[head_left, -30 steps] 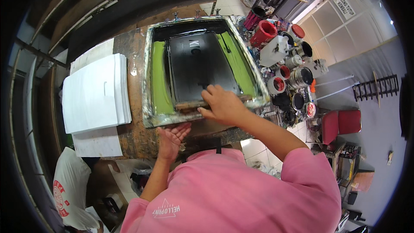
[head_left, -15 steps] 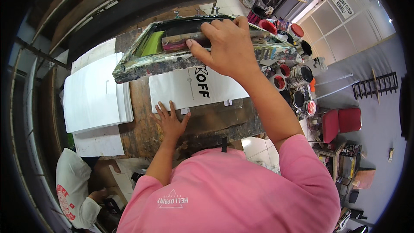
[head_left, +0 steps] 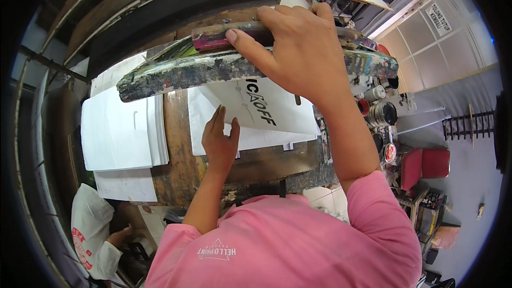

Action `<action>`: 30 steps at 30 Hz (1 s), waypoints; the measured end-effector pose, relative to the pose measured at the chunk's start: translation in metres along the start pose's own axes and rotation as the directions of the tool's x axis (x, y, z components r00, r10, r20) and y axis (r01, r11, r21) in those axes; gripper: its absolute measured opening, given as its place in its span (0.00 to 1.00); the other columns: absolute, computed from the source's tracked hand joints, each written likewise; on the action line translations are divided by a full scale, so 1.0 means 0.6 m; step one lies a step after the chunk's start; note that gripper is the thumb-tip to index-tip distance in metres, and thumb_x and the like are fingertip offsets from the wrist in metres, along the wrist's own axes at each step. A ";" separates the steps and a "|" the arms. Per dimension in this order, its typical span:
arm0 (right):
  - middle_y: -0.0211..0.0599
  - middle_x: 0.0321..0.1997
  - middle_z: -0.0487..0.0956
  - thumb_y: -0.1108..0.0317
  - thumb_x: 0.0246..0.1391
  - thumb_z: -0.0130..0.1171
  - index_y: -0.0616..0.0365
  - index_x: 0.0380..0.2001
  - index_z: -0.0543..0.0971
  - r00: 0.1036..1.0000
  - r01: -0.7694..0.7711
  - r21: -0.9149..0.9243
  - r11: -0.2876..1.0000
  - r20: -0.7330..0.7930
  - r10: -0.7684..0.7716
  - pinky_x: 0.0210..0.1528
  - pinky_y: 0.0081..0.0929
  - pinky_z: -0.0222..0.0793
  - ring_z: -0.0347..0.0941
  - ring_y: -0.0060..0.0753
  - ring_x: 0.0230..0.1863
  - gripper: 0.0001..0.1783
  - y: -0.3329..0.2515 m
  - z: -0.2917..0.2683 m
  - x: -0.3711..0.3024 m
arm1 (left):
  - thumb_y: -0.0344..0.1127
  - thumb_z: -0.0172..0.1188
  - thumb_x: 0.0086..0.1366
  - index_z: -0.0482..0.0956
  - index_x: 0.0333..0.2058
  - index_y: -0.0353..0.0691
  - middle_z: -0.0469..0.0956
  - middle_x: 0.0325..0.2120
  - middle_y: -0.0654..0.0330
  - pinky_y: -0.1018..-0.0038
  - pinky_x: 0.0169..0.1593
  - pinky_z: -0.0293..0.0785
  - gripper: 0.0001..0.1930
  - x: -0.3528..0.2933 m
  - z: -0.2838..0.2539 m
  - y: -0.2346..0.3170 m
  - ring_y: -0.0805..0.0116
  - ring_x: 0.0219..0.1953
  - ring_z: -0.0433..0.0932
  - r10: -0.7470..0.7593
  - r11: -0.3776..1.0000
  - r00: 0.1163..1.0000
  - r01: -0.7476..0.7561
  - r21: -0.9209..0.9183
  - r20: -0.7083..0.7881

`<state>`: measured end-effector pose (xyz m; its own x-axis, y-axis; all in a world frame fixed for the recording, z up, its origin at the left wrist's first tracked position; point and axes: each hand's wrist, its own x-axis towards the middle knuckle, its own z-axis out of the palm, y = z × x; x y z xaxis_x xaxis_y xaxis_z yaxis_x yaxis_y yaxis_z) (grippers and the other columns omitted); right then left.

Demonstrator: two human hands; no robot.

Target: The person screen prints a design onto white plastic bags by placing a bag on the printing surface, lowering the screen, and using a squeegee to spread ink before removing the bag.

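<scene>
My right hand point(head_left: 301, 48) is closed over a wooden squeegee point(head_left: 210, 38) lying across a raised, paint-crusted screen printing frame point(head_left: 186, 73). The thumb presses on the squeegee; the far fingertips are hidden. Below the frame, a white printed bag point(head_left: 256, 101) with black lettering and a handle slot sits askew, its near left corner lifted. My left hand point(head_left: 220, 141) has this corner between thumb and fingers. Another white sheet point(head_left: 200, 128) lies flat under the bag on the stained worktable point(head_left: 178, 144).
A stack of white sheets point(head_left: 122, 130) lies on the left of the table. Open paint cans point(head_left: 381, 113) crowd the right side. Another person point(head_left: 90, 229) is low at the left, near the table. A red chair point(head_left: 426, 165) stands at the right.
The frame has come nearer and tilted up in my right hand. My left hand has gone from lying spread to pinching the bag's corner, and the bag has turned and lifted.
</scene>
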<state>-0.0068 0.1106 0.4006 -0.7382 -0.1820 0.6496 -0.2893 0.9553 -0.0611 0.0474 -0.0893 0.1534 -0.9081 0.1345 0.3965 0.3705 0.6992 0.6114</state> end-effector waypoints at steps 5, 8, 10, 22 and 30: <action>0.40 0.28 0.83 0.37 0.60 0.61 0.57 0.27 0.83 0.999 -0.026 -0.004 1.000 0.043 0.026 0.51 0.47 0.63 0.80 0.44 0.35 0.30 0.002 -0.006 0.004 | 0.24 0.61 0.70 0.74 0.66 0.34 0.82 0.56 0.47 0.71 0.38 0.82 0.26 -0.049 -0.075 -0.040 0.62 0.39 0.84 -0.214 0.961 0.973 0.193 -0.196 -0.090; 0.41 0.30 0.84 0.37 0.62 0.60 0.57 0.31 0.84 0.996 -0.050 -0.009 0.999 0.078 0.051 0.53 0.47 0.63 0.81 0.45 0.37 0.30 0.000 -0.013 0.015 | 0.22 0.60 0.71 0.70 0.69 0.34 0.83 0.54 0.53 0.76 0.37 0.78 0.28 -0.074 -0.159 -0.113 0.71 0.35 0.79 -0.492 0.820 0.866 0.425 -0.385 -0.092; 0.41 0.31 0.84 0.37 0.62 0.59 0.57 0.33 0.84 0.991 -0.074 -0.014 0.997 0.108 0.075 0.53 0.47 0.63 0.81 0.45 0.38 0.30 -0.010 -0.014 0.011 | 0.21 0.60 0.68 0.66 0.72 0.34 0.81 0.54 0.59 0.77 0.35 0.73 0.33 -0.097 -0.224 -0.184 0.77 0.32 0.74 -0.609 0.723 0.789 0.512 -0.464 -0.079; 0.45 0.33 0.83 0.39 0.65 0.60 0.62 0.36 0.83 0.998 -0.042 -0.078 0.996 0.048 0.046 0.51 0.42 0.62 0.78 0.48 0.38 0.31 -0.050 -0.005 -0.049 | 0.20 0.59 0.57 0.64 0.72 0.31 0.68 0.69 0.40 0.62 0.69 0.68 0.40 -0.144 -0.508 -0.578 0.44 0.69 0.70 -0.442 0.883 0.810 0.469 -0.029 -0.385; 0.53 0.33 0.84 0.37 0.64 0.60 0.60 0.51 0.82 0.997 -0.066 -0.081 0.995 0.024 0.068 0.52 0.45 0.65 0.80 0.53 0.37 0.34 -0.043 -0.007 -0.062 | 0.40 0.66 0.68 0.63 0.71 0.28 0.58 0.65 0.12 0.47 0.74 0.57 0.38 -0.045 -0.421 -0.541 0.18 0.71 0.55 -0.504 0.391 0.542 0.838 0.382 -0.673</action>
<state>0.0303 0.0939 0.3812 -0.7703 -0.1225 0.6258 -0.1902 0.9808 -0.0422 0.0011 -0.4975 0.1172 -0.5474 -0.7520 0.3671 -0.6904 0.6538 0.3097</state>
